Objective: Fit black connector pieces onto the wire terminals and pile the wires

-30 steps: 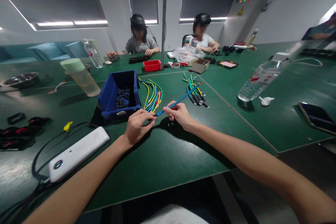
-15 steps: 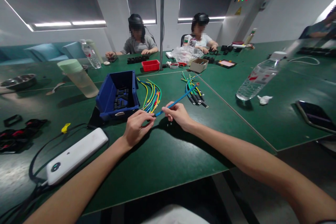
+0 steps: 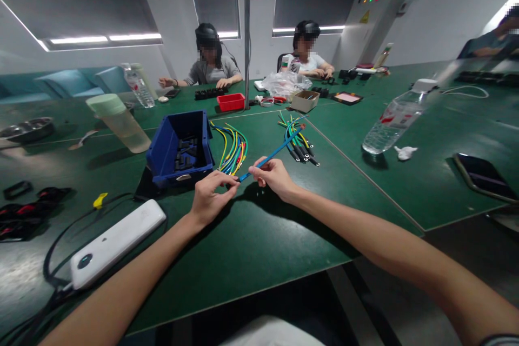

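Observation:
My right hand (image 3: 272,175) pinches a blue wire (image 3: 279,148) that slants up and away to a bare copper-coloured end. At the wire's near end, my left hand (image 3: 213,193) closes thumb and fingers on a small black sleeve, mostly hidden by the fingertips. Just beyond my hands lies a bundle of yellow, green and blue wires (image 3: 234,146). Farther right rests a second wire bundle (image 3: 298,143), whose near ends carry black sleeves and ring terminals. A blue bin (image 3: 162,154) with black sleeve pieces inside stands left of the first bundle.
A white power bank (image 3: 117,243) with cables lies at the left. A pale-green-capped bottle (image 3: 119,124) stands behind it. On the right are a water bottle (image 3: 399,116), crumpled tissue (image 3: 405,152) and a phone (image 3: 484,175). Two people sit across the table, beyond a red tray (image 3: 231,101).
My view has shifted slightly. Both hands keep nearly the same pose on the blue wire and its end. Across the table, the left person's hand has lifted a little.

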Available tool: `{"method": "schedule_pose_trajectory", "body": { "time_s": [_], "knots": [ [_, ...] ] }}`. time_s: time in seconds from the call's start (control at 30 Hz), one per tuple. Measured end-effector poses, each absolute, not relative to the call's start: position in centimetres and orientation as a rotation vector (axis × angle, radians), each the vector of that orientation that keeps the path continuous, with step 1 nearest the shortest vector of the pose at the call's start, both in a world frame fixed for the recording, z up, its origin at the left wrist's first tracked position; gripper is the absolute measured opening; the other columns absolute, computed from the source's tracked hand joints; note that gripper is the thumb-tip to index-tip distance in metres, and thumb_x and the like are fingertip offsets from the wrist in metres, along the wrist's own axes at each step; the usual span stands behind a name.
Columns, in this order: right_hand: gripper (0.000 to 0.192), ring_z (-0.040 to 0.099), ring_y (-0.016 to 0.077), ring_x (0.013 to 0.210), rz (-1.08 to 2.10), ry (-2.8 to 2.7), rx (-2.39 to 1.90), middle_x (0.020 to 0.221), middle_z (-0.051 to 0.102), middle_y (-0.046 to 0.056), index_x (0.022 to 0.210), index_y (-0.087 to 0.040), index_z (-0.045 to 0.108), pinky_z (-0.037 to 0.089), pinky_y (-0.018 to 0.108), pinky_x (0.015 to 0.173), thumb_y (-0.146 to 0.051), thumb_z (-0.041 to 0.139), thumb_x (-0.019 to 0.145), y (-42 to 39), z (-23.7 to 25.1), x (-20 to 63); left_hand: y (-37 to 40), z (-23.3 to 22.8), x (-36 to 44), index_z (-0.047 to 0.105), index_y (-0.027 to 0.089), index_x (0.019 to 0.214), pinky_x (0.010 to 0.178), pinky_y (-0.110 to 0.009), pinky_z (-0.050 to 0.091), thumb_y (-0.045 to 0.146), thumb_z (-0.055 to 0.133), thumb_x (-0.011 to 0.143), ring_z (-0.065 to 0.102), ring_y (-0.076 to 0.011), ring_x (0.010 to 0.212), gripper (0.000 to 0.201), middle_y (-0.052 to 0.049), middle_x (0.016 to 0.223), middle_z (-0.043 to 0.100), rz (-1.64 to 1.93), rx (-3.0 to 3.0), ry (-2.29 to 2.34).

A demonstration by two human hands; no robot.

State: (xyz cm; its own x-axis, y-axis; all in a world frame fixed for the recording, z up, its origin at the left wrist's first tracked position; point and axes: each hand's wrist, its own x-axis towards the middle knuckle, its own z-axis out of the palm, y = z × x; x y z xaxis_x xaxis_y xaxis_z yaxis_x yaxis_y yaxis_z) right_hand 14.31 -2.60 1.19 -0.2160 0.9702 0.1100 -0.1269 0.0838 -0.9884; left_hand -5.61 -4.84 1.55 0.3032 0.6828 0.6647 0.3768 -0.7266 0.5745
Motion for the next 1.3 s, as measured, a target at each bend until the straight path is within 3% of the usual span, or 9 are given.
{"method": "schedule_pose_trajectory", "body": {
  "time_s": [0.37,0.6,0.87,1.1,1.3],
  "knots": [
    [0.029,0.045,0.0060,0.039,1.330,-1.357,-0.900,0.050,0.051,-0.006,0.073,-0.016,0.058,0.033,0.020,0.039,-0.041,0.071,0.069,-2.1,0.9,14.6,-4.9,1.2,-5.2,0.069,0.016,0.078,0.071,-0.027,0.049,0.029,0.070,0.074,0.064,-0.0151,0.072,0.014,-0.005,0.082,0.072,1.220,1.778,1.151],
    [0.031,0.045,0.0063,0.040,1.300,-1.392,-0.900,0.052,0.052,-0.005,0.072,-0.015,0.057,0.033,0.020,0.040,-0.043,0.071,0.068,-1.9,1.0,14.8,-4.8,1.6,-4.4,0.069,0.013,0.075,0.056,-0.021,0.047,0.031,0.076,0.067,0.062,-0.0119,0.061,0.021,-0.002,0.067,0.068,1.148,1.427,1.133],
    [0.036,0.046,0.0068,0.041,1.278,-1.455,-0.901,0.052,0.052,-0.004,0.072,-0.014,0.058,0.034,0.021,0.042,-0.047,0.071,0.067,-2.1,1.9,15.0,-4.9,1.6,-3.8,0.069,0.013,0.077,0.048,-0.016,0.043,0.029,0.081,0.060,0.064,-0.0106,0.062,0.027,-0.002,0.069,0.066,1.085,1.022,1.067],
    [0.037,0.044,0.0069,0.042,1.251,-1.495,-0.899,0.048,0.047,-0.006,0.068,-0.014,0.057,0.033,0.020,0.041,-0.048,0.071,0.067,-2.2,2.5,15.3,-6.0,2.3,-3.7,0.072,0.014,0.084,0.065,-0.025,0.053,0.031,0.077,0.066,0.066,-0.0150,0.065,0.026,-0.005,0.072,0.072,1.180,1.362,1.128],
    [0.038,0.043,0.0067,0.043,1.236,-1.504,-0.949,0.049,0.047,-0.005,0.065,-0.014,0.059,0.031,0.020,0.042,-0.050,0.071,0.066,-2.2,2.4,15.3,-6.6,1.7,-4.0,0.074,0.018,0.090,0.078,-0.034,0.056,0.032,0.070,0.074,0.069,-0.0205,0.078,0.021,-0.006,0.087,0.074,1.287,1.775,1.207]
  ]
}}
